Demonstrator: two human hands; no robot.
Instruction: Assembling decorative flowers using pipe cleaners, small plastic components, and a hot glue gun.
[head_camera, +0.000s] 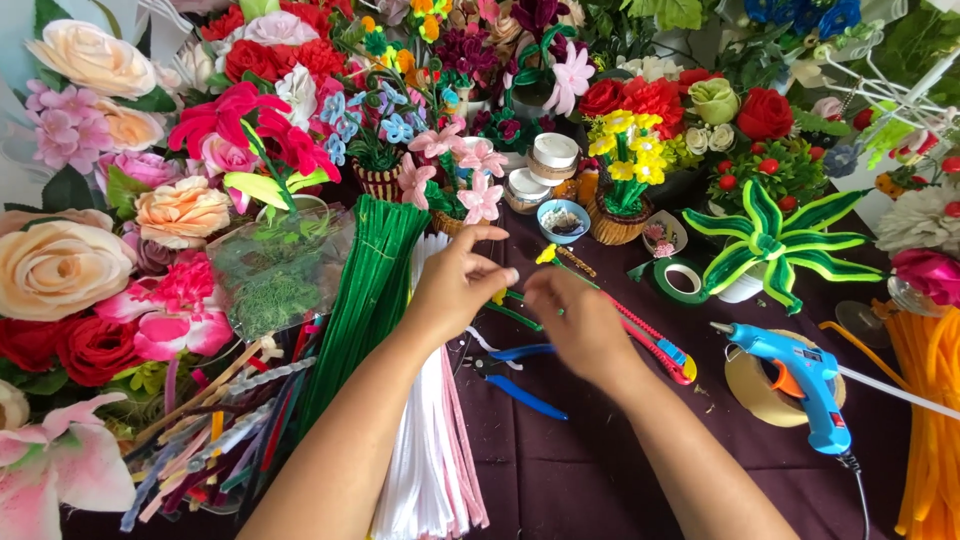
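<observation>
Head view: both hands' fingers pinch a small yellow pipe-cleaner flower (546, 254) on its green stem (515, 315); a steady grip near the bloom suits shaping.

Pliers (515, 375) are lying on the surface (600, 470) between the pipe-cleaner bundles (390, 330) at left and the glue gun (800, 385) at right; flower pots (620, 215) are standing behind.

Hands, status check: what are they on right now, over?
Left hand and right hand pinching a green stem with yellow tip. Blue pliers under them. Red knife, glue gun alongside.
</observation>
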